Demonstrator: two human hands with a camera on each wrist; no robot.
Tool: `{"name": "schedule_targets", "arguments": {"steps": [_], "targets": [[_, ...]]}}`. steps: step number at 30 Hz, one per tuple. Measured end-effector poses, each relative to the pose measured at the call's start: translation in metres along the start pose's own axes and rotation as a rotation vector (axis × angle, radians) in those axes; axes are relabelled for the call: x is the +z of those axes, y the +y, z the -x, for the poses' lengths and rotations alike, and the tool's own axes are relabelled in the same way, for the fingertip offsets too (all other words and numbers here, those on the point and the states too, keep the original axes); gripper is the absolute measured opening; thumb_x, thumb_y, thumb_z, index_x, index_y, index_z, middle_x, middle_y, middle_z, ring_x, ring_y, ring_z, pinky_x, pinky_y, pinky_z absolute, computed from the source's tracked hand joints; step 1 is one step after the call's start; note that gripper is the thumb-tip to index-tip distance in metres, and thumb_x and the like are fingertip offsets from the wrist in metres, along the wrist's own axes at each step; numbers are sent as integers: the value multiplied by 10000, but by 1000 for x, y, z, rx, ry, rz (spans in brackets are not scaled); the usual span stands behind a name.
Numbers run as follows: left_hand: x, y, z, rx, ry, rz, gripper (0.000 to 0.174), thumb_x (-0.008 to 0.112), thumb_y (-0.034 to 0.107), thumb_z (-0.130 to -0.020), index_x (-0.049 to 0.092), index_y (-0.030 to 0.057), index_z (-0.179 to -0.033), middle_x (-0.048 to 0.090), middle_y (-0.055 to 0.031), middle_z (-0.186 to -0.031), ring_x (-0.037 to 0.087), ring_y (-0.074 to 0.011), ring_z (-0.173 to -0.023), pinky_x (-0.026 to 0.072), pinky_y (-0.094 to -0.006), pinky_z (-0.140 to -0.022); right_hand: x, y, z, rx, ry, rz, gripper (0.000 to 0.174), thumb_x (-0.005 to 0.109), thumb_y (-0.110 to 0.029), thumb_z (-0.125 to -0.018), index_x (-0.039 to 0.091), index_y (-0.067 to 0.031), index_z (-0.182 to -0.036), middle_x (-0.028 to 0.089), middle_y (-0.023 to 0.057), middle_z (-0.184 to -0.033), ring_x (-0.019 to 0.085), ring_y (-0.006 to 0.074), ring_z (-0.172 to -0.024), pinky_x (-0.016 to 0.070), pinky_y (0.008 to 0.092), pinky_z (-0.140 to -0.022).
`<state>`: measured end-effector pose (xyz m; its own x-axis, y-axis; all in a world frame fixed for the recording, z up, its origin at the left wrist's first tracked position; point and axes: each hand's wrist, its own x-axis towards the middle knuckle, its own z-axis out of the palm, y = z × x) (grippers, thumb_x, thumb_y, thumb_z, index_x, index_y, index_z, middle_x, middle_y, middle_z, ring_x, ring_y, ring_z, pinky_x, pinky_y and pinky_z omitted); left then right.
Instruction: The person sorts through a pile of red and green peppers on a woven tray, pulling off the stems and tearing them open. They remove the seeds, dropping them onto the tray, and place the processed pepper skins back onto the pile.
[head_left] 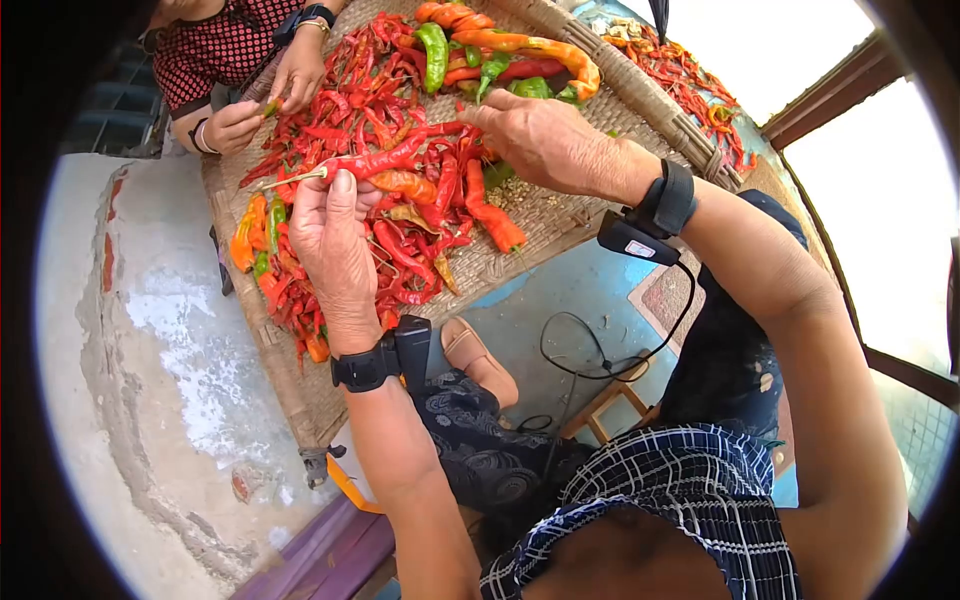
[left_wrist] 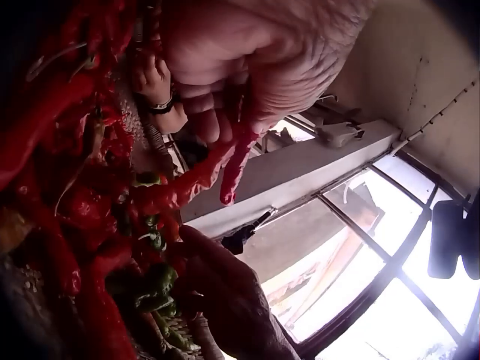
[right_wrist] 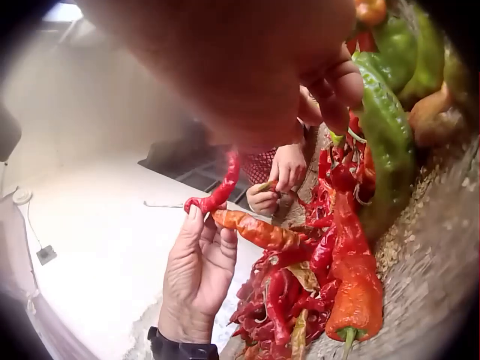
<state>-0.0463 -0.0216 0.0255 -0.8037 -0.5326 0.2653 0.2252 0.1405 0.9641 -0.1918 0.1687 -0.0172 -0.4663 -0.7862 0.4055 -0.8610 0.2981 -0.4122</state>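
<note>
Between thumb and fingers, my left hand (head_left: 338,255) pinches a long red pepper (head_left: 375,162) near its stem end, the pale stem pointing left. In the right wrist view that hand (right_wrist: 199,274) holds the curved red pepper (right_wrist: 217,191) above the pile; an orange pepper (right_wrist: 259,229) lies close to its fingers, and whether they touch is unclear. My right hand (head_left: 560,150) hovers over the pile beside green peppers (head_left: 494,70), fingers loosely bent, with nothing visible in them. The left wrist view shows the right hand (left_wrist: 232,300) low, near a green pepper (left_wrist: 156,289).
A woven tray (head_left: 290,385) carries the heaped red peppers. Across it, another person's hands (head_left: 237,125) hold a small pepper. More peppers (head_left: 680,85) lie beyond the tray's far right edge. Below are a wooden stool (head_left: 610,405) and a black cable (head_left: 575,374).
</note>
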Motion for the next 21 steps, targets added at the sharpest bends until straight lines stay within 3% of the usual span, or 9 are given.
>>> {"name": "schedule_targets", "arguments": {"steps": [6,8,9,12,14,16,18,20,21], "targets": [[18,-13,6,-33,-105,270,127,591,119,-962,583,44,-1064,646,-34,-964,640,-136,-853,545,-307,-797,9,-20,-3,-231,201,-243,317,682,-240,-862,640,-22,-1089,642,156,-895,659,332,-741,536,409,-643],[26,-13,9,-53,-122,270,148,593,122,-961,577,38,-1082,642,-45,-993,639,-148,-880,544,-318,-805,-1,-30,-3,97,-178,-590,287,693,-271,-871,680,6,-948,667,166,-767,657,295,-671,519,392,-628],[32,-6,10,-55,-93,237,152,594,125,-960,576,39,-1084,639,-51,-1012,636,-150,-897,544,-317,-805,9,-32,-8,-11,-15,-686,345,670,-344,-910,665,1,-904,556,90,-609,543,198,-585,467,346,-574],[16,-1,1,23,43,204,183,591,155,-966,578,32,-1101,634,-50,-994,630,-133,-898,549,-298,-775,4,-19,-9,114,-128,-711,341,642,-343,-934,646,-8,-870,521,24,-599,494,131,-542,433,312,-521],[-12,6,-9,62,260,-59,240,610,176,-958,565,21,-1136,638,-50,-914,619,-118,-795,528,-264,-728,8,-10,-12,85,-98,-641,362,619,-349,-953,624,-13,-818,504,-12,-606,492,69,-547,412,269,-494],[-44,8,-20,128,409,-484,356,632,185,-943,523,-20,-1213,640,-46,-856,588,-130,-691,499,-245,-683,-7,-14,-13,276,-68,-809,316,662,-269,-910,626,7,-761,509,45,-532,477,135,-504,417,336,-490],[-54,6,-17,174,419,-721,482,633,212,-938,461,-53,-1302,652,-113,-968,582,-167,-729,488,-273,-683,-12,-14,-12,341,-115,-845,315,663,-272,-909,610,10,-780,508,36,-552,480,111,-517,413,323,-490],[-52,2,-13,367,444,-1294,572,624,242,-939,397,-49,-1377,628,-179,-1114,598,-202,-826,500,-316,-719,-9,-10,-13,195,-31,-734,301,664,-263,-909,602,12,-804,516,41,-568,486,109,-529,420,321,-501],[-36,8,-8,329,359,-1139,571,612,271,-941,411,-19,-1391,585,-207,-1217,599,-205,-916,498,-338,-778,-9,-10,-15,183,-56,-735,279,665,-244,-909,591,8,-817,519,41,-580,494,101,-554,425,318,-513]]}}
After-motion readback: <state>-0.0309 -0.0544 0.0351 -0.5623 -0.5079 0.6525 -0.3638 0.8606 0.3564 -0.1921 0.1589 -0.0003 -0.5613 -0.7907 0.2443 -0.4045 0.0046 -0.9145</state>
